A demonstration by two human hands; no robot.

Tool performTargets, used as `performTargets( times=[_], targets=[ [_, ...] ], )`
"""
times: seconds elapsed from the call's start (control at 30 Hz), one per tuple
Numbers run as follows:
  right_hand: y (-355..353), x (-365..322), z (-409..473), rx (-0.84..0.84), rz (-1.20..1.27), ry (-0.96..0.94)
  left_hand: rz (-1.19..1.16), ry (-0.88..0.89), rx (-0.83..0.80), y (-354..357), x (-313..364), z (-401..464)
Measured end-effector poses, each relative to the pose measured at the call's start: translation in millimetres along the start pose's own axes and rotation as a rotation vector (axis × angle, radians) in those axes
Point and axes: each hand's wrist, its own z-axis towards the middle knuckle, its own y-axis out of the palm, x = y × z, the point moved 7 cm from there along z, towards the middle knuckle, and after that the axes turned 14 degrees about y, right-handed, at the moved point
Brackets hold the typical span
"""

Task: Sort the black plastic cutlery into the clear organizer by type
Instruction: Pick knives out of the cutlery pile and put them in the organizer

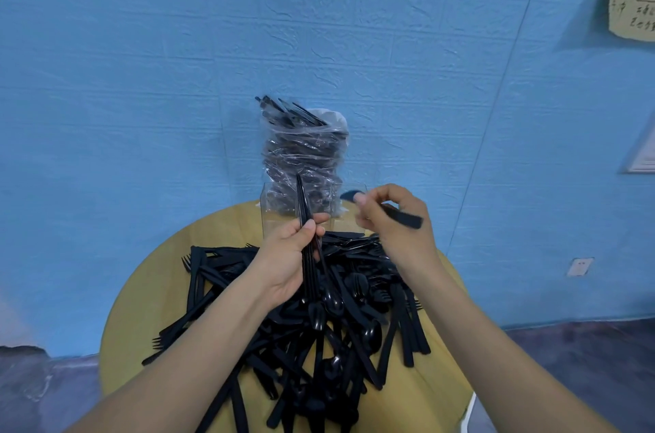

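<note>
So from where I'm standing there's a huge heap of black plastic forks, knives and spoons (319,319) dumped all over a round yellow wooden table (149,287), and barely any of it is sorted yet by the look of it. The clear acrylic organizer with upright compartments (274,216) sits at the far edge of the table, near the blue wall, with a crinkly clear plastic bag stuffed with more black cutlery (304,156) right behind it or maybe in it, hard to tell.

The left hand (290,255) is clenched round a bunch of long black handles (307,237), standing upright, thumb pressed against them. The right hand (393,220) pinches a single black plastic spoon (400,216) midway along, bowl end pointing toward the organizer.

My guess on handling: this stuff weighs nothing, it's stiff but bendy, and glossy enough to slide out of a loose grip. Tangled tines will probably drag neighbours along. Grabbing the handle near the middle seems the way to go, then dropping it straight down into its slot.
</note>
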Motion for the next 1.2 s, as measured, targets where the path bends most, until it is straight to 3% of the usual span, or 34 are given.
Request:
performTargets(
  times=[0.3, 0.37, 0.5, 0.6, 0.73, 0.83, 0.9, 1.07, 1.2],
  targets=[
    [20, -18, -30, -0.028, -0.146, -0.503, -0.152, -0.078, -0.092, 8, 2, -9],
    [28, -14, -32, -0.037, -0.156, -0.524, -0.213, -0.083, -0.119, 13, 5, -12],
    [37, -3, -35, 0.111, -0.468, -0.686, -0.258, -0.097, -0.118, 13, 7, -13],
    [41, 0, -38, 0.079, -0.598, -0.736, -0.217, -0.079, -0.125, 7, 7, -11],
    [43, 5, -34, -0.022, -0.662, -0.676, -0.199, -0.08, -0.128, 4, 7, -12],
    [42, 5, -30, -0.12, -0.619, -0.601, -0.045, -0.074, -0.119, -3, 3, -11],
    [42, 4, -26, -0.206, -0.519, -0.434, 0.078, -0.053, -0.111, -6, 2, -13],
    [48, 0, -12, -0.223, -0.262, 0.003, 0.259, 0.008, -0.187, 5, 9, -24],
    [60, -9, -13, -0.312, -0.241, 0.034, 0.379, 0.034, -0.254, 6, 14, -32]
  ],
)
